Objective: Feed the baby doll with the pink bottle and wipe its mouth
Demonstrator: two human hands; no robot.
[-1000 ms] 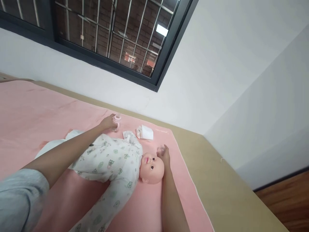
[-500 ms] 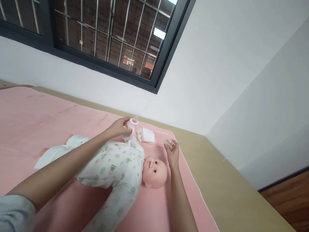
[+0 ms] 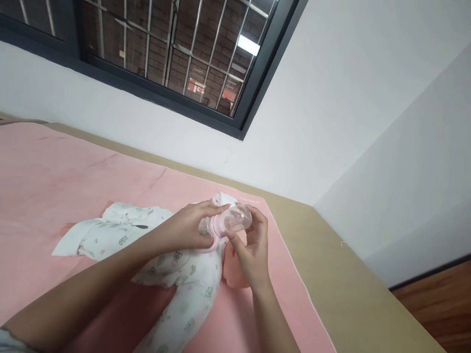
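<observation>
A clear baby bottle with a pink collar is gripped in my left hand, lying tilted with its top toward the right. My right hand has its fingers around a transparent dome cap, which sits over the bottle's top against the collar. Below both hands lies a baby doll on its back, in white pyjamas with small green prints. The doll's face is mostly hidden by my right hand.
The doll lies on a pink mat over a wooden surface. A white packet rests behind the bottle, partly covered. A white wall and a barred window stand behind.
My left hand has brought the bottle right and toward me, over the doll. My right hand has moved left with the clear cap, which now covers the bottle's top.
</observation>
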